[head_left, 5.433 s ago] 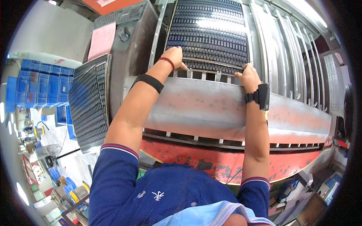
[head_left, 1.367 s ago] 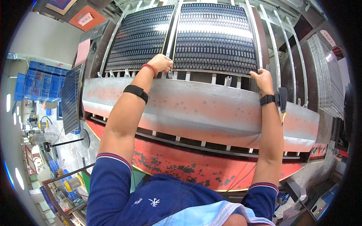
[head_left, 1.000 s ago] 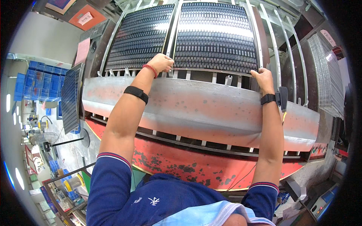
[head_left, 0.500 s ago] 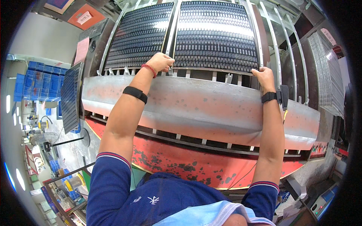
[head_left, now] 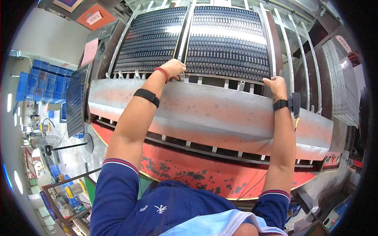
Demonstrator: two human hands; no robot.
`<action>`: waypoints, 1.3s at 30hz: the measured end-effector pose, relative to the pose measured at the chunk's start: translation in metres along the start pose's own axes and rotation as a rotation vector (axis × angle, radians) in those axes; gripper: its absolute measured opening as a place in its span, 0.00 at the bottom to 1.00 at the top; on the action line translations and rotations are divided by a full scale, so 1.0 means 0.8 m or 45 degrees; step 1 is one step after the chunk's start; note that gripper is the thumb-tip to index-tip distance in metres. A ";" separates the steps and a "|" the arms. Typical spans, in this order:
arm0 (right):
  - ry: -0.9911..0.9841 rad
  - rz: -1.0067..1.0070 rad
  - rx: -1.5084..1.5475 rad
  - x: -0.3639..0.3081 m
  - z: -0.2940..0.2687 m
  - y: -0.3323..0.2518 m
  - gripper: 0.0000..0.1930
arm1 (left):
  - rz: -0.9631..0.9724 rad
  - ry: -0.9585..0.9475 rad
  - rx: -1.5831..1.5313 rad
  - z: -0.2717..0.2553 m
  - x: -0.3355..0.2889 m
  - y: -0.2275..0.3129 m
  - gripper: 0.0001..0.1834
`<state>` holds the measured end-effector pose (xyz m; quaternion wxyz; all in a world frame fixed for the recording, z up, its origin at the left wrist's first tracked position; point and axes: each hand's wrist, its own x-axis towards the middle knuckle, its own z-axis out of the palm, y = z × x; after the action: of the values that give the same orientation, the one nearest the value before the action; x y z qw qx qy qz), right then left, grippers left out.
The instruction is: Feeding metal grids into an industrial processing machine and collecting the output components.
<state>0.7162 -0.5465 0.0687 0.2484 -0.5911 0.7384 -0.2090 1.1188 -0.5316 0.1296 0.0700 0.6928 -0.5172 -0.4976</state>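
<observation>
Slatted metal rack (head_left: 284,47) | dark patterned panel (head_left: 228,47), rightmost of two, near edge along rack's front, between the hands | left hand (head_left: 172,69): fingers (head_left: 180,69) curled at panel's near-left corner, hold unclear | right hand (head_left: 277,87): thumb (head_left: 268,82) at near-right corner, other fingers hidden, cannot tell grip

2 panels (head_left: 228,44) abreast, beam (head_left: 212,112) before them

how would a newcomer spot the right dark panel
Find the long grey-pink metal guard crossing the view. Beyond it, the right panel, dark and striped, lies beside the left panel. Only it has the right hand at its near right corner.
</observation>
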 end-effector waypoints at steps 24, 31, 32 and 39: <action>0.004 -0.008 -0.280 -0.017 -0.010 -0.022 0.20 | 0.093 0.190 0.625 0.037 0.009 0.018 0.25; -0.029 -0.059 -0.295 -0.013 -0.011 -0.020 0.20 | 0.106 0.270 0.584 0.040 0.017 0.004 0.26; -0.069 -0.018 -0.239 -0.012 -0.011 -0.019 0.20 | 0.084 0.225 0.597 0.040 0.018 0.004 0.25; -0.019 -0.015 -0.344 -0.013 -0.009 -0.019 0.20 | 0.001 0.218 0.579 0.045 0.005 0.005 0.24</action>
<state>0.7253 -0.5396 0.0846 0.1708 -0.6251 0.7544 -0.1048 1.0887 -0.5220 0.1119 -0.0441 0.7302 -0.6084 -0.3077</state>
